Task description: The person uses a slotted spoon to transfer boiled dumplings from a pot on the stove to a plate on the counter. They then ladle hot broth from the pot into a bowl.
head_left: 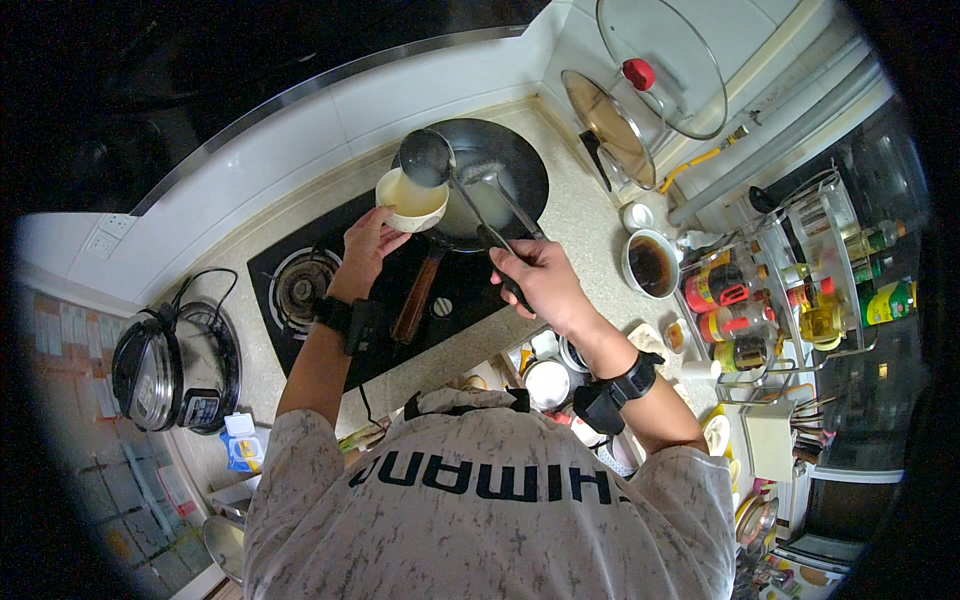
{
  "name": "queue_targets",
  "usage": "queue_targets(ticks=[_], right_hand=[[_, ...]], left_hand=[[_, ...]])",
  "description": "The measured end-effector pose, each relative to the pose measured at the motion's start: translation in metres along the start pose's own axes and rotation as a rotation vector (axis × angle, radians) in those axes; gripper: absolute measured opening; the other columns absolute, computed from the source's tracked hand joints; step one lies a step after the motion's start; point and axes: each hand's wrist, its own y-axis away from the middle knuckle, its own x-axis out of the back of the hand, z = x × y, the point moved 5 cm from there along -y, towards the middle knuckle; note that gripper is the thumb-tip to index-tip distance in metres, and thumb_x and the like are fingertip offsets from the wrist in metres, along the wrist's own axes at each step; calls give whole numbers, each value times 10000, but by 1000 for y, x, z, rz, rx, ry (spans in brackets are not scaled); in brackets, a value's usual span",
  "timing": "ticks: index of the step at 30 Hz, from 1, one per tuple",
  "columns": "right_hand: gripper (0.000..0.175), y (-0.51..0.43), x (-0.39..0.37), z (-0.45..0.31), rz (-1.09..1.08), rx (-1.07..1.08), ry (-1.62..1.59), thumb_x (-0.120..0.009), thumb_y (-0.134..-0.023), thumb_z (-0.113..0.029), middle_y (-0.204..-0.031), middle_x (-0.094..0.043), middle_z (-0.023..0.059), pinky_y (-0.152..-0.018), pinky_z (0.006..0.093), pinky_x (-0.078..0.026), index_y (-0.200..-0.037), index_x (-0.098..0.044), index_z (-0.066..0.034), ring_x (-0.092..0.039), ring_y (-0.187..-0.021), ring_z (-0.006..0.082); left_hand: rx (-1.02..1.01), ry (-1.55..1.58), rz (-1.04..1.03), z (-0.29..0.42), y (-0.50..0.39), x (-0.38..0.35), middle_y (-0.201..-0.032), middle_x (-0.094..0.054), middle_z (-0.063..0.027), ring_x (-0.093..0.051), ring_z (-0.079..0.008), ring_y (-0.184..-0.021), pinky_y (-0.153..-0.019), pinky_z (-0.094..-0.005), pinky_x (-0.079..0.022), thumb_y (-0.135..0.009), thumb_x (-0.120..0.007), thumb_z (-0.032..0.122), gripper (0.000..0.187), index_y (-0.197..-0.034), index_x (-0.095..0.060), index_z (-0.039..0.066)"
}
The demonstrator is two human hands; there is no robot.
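Observation:
My left hand point(373, 238) holds a white bowl point(416, 223) at its side, over the near left rim of a dark wok point(525, 154). Pale yellowish liquid is in the bowl. In my right hand point(546, 283) is the black handle of a metal ladle point(427, 159), its head tilted over the bowl. Cloudy pale liquid point(457, 217) lies in the wok. A metal spatula point(517, 206) rests in the wok, its upper end running to my right hand; whether I grip it too is hidden. The wok's brown wooden handle point(418, 300) points toward me.
The wok sits on a black gas hob point(360, 330) with a bare burner point(302, 289) at left. Beyond that stands an electric pressure cooker point(161, 371). On the right are a bowl of dark liquid point(650, 264), a rack of bottles point(780, 300) and glass lids point(611, 124). Below is an open drawer of dishes point(547, 384).

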Motion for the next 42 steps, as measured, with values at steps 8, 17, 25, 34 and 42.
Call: queue_targets(ticks=[8,17,25,34,42], right_hand=[[257,17,-6,-16,218,543,641,-575,-835,-137,-630,-558,249,-529,343,-440,-971,-584,79,-553,-511,239],[244,-14,37,36,294,273,622,-576,-863,-180,-536,-495,60,-447,295,-377,-870,-593,64,-466,-464,104],[288,-47,45,85,311,203,775,-598,-813,-173,-633,-544,264,-583,411,-445,-734,-577,103,-561,-617,377],[193,-72,43,114,184,-220,-460,-535,-880,-135,-746,-537,134,-342,211,-289,-901,-492,52,-458,-487,115],[276,-57,46,103,-85,-445,-1093,-504,-888,-130,-844,-486,146,-338,158,-286,-1012,-374,79,-445,-545,91]], left_hand=[[-32,-25,34,5,3,7,-1112,-562,-175,-581,-297,-1022,-875,-399,-512,-837,-613,208,440,-1166,-477,-50],[-82,-60,26,14,13,16,-1141,-541,-182,-583,-269,-1017,-880,-353,-510,-839,-607,228,453,-1171,-474,-51],[-80,3,75,28,31,26,-1060,-578,-159,-612,-243,-930,-820,-364,-545,-830,-627,175,383,-1140,-522,-24],[-159,1,11,37,56,20,-1057,-586,-144,-613,-222,-927,-813,-350,-546,-851,-599,192,376,-1154,-519,-16],[-89,-13,59,29,48,30,-996,-609,-115,-634,-211,-864,-769,-351,-566,-822,-631,158,375,-1151,-538,3]])
